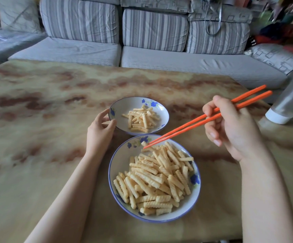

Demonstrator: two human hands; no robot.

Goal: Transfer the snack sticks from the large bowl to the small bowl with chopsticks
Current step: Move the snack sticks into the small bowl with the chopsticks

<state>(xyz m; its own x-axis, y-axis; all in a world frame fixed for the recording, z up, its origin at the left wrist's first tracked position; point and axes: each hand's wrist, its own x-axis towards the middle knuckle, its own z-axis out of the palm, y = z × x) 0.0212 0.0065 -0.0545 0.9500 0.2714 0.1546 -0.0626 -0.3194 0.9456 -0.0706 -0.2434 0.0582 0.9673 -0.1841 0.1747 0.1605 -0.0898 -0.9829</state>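
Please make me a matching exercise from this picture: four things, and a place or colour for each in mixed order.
1 chopsticks
2 small bowl
3 large bowl
4 bottle

A nearest the person, heaped with snack sticks
B far right, white cap
C left hand holds its rim
D orange, in the right hand

Pairs: 1-D, 2-C, 3-A, 4-B
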